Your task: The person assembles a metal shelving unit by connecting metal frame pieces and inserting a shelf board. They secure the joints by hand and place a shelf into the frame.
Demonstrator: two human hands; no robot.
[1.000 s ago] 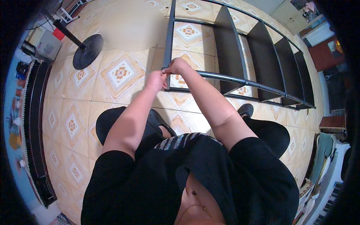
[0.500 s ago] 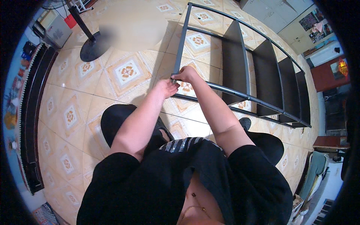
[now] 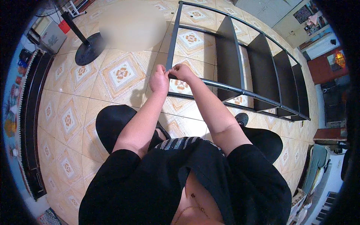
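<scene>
A black metal shelf rack with dark panels lies on its side on the tiled floor, its tubular frame stretching away to the right. Both my hands meet at the frame's near left corner. My left hand is closed, fingers pinched together against the outer side of the corner; whatever they pinch is too small to make out. My right hand curls over the corner from the inner side, thumb and fingertips closed at the joint. Any small part between the fingertips is hidden.
A black stand with a round base is on the floor at the upper left, beside a blurred patch. A long dark cabinet runs along the left wall. Pale cupboards stand at the back right. A green cushioned item is at the lower right.
My left hand has turned from open fingers under the corner to a closed pinch at its outer side. The right hand stays at the corner. The whole view has shifted slightly.
</scene>
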